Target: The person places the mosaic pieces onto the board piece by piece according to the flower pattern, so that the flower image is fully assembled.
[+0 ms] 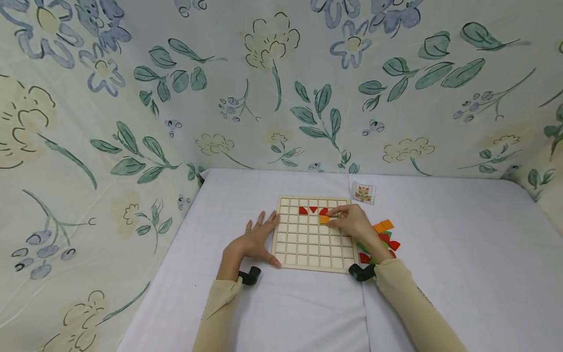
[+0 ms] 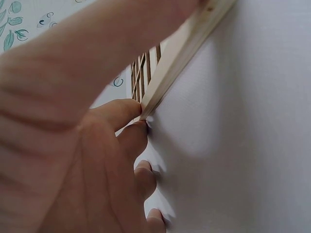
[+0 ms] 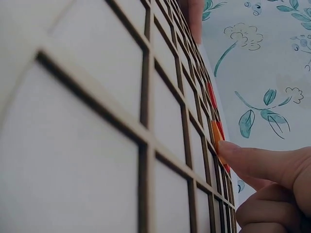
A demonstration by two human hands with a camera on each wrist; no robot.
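A wooden grid board (image 1: 303, 239) lies on the white cloth, with red pieces (image 1: 303, 210) in its second row from the top. At the cell below the rightmost red piece, my right hand (image 1: 354, 221) pinches an orange square tile (image 1: 324, 220) between thumb and finger. The thumb tip is right on the orange tile (image 3: 215, 133) in the right wrist view. My left hand (image 1: 255, 241) spreads its fingers along the board's left side. Its thumb and fingertips touch the wooden edge (image 2: 167, 73) in the left wrist view.
Loose orange, red and green pieces (image 1: 383, 226) lie right of the board, partly behind my right wrist. A small printed pattern card (image 1: 363, 193) is beyond the board's top right corner. Floral fabric (image 1: 272, 122) hangs behind the table and at its left.
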